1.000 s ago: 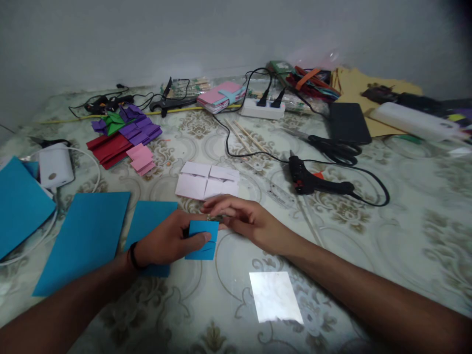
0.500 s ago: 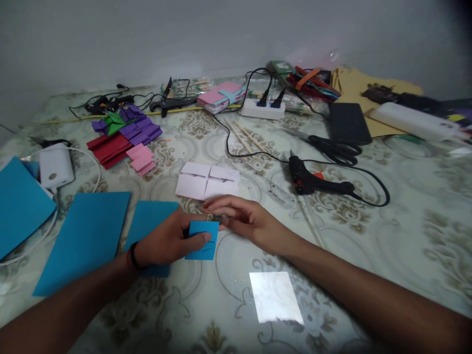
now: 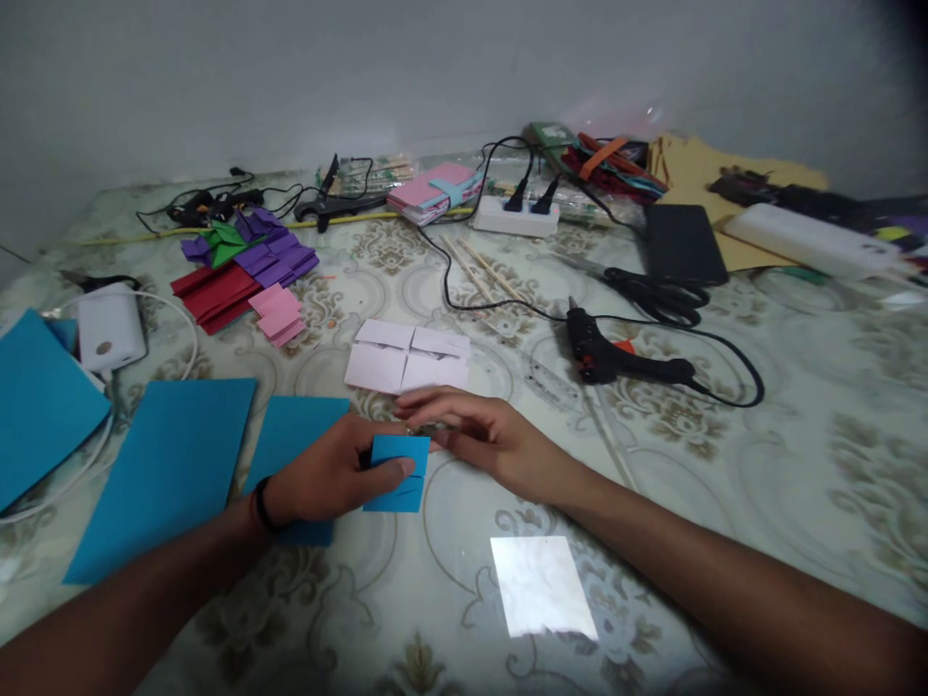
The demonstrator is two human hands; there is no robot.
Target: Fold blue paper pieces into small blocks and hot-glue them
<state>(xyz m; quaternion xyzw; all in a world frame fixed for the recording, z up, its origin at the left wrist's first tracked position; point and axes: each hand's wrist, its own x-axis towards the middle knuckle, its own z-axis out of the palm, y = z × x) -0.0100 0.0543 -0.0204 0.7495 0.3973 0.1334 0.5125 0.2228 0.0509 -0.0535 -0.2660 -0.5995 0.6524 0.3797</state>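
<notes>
My left hand [image 3: 330,469] grips a small blue folded paper piece [image 3: 398,491], its thumb pressed flat on the front face. Short dark slits or creases run across that paper beside the thumb. My right hand [image 3: 482,435] reaches in from the right, fingers stretched and slightly bent, thumb apart from them. Its fingertips meet the left fingers just above the blue paper; whether they touch the paper is hidden. Just beyond both hands lies a pale folded paper [image 3: 407,358] with crossing gaps. A blue sheet [image 3: 301,425] is partly under my left wrist.
Larger blue sheets [image 3: 166,464] lie at left beside a white adapter [image 3: 111,326]. Folded purple papers [image 3: 279,256] and pink papers [image 3: 277,314] sit behind. At right are a black glue gun [image 3: 623,358], scissors [image 3: 656,293] and a power strip [image 3: 516,217] with trailing cords.
Almost nothing differs. The right fingers have shifted very slightly over the left fingertips; the blue paper stays where it was.
</notes>
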